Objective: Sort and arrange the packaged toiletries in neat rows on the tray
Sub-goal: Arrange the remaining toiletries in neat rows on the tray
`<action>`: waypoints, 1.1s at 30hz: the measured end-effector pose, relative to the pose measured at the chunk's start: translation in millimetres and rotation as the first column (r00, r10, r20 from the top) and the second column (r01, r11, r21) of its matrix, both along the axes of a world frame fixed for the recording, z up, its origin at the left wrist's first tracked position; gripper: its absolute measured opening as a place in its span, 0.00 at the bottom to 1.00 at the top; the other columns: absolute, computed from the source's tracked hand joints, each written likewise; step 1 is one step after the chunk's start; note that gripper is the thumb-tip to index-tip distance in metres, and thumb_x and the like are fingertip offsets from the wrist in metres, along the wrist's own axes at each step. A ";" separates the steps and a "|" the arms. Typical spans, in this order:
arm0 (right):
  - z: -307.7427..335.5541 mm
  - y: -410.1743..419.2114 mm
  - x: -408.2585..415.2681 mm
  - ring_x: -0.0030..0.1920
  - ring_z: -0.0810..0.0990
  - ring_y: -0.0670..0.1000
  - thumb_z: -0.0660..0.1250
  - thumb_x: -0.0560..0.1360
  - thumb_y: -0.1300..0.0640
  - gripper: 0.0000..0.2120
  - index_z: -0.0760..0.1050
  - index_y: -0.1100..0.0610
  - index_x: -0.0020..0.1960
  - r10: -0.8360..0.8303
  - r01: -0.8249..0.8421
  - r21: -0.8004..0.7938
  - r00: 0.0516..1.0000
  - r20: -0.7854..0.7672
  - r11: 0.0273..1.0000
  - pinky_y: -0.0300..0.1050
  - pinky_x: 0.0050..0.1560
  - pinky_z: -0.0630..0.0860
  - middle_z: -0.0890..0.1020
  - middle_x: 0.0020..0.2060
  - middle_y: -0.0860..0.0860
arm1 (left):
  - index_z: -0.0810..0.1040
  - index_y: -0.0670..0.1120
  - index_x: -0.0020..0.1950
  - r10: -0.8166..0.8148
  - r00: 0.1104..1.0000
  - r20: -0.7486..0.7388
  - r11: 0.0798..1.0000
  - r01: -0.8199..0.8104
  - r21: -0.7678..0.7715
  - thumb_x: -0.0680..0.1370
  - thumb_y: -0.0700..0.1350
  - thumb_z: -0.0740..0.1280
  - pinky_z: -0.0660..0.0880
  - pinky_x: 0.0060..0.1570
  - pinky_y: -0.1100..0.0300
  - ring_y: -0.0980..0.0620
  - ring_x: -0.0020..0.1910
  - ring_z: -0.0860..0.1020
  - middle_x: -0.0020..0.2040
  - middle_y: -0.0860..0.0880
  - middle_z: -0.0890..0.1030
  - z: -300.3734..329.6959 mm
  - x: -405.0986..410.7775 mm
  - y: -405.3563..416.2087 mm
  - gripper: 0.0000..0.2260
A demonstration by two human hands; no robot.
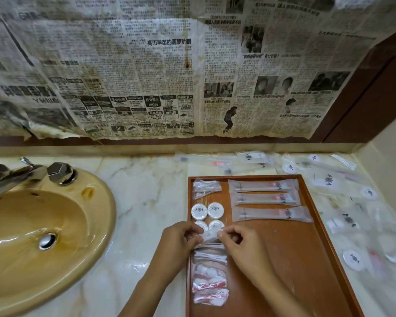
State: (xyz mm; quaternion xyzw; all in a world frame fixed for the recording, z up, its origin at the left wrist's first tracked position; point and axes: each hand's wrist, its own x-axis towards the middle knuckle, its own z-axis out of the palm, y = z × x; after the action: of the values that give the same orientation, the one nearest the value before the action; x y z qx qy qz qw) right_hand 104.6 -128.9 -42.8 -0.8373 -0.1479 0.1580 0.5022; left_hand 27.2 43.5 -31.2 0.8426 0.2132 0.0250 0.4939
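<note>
A brown wooden tray (295,259) lies on the marble counter. Three long toothbrush packets (264,199) sit in a row at its top right. Down its left side run a clear packet (205,187), round white soaps (207,211), and several clear cotton packets (209,276). My left hand (180,237) and my right hand (237,241) both pinch one small clear packet (209,236) just above the tray's left column, in front of the lower soaps, which are partly hidden.
Loose packets and round soaps (353,259) lie scattered on the counter (146,202) right of and behind the tray. A tan sink (39,225) with a metal tap (14,175) is on the left. Newspaper covers the wall behind.
</note>
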 end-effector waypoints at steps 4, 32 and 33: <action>-8.6 -16.8 -10.5 0.37 0.77 0.42 0.73 0.73 0.55 0.04 0.83 0.49 0.39 -0.020 0.021 -0.039 1.000 0.014 0.999 0.32 0.38 0.71 0.81 0.35 0.44 | 0.82 0.53 0.41 -0.068 0.998 0.018 0.992 0.065 0.111 0.73 0.39 0.73 0.70 0.42 0.73 0.59 0.43 0.78 0.39 0.57 0.80 -8.0 -12.4 -3.9 0.08; -15.0 -32.3 -13.4 0.40 0.79 0.43 0.70 0.75 0.59 0.07 0.83 0.47 0.44 -0.020 0.020 0.004 1.000 -0.024 1.000 0.32 0.40 0.74 0.83 0.38 0.42 | 0.81 0.55 0.53 -0.190 0.981 0.035 0.867 0.151 0.475 0.77 0.48 0.70 0.73 0.48 0.63 0.55 0.50 0.74 0.50 0.57 0.74 -28.6 -13.4 -3.4 0.06; -13.9 -34.9 -12.4 0.41 0.79 0.42 0.70 0.75 0.59 0.07 0.82 0.47 0.45 -0.036 0.037 0.010 0.999 -0.025 0.999 0.32 0.41 0.75 0.83 0.38 0.41 | 0.81 0.55 0.53 -0.184 0.981 0.055 0.874 0.138 0.466 0.76 0.47 0.70 0.74 0.48 0.62 0.55 0.50 0.75 0.50 0.57 0.75 -27.2 -11.7 -3.8 0.07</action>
State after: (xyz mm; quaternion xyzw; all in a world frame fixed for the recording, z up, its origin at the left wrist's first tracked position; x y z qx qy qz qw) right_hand 92.1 -163.8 -56.8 -0.8351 -0.1271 0.1585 0.5112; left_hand 15.5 39.7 -58.4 0.9481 0.1059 0.0748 0.2903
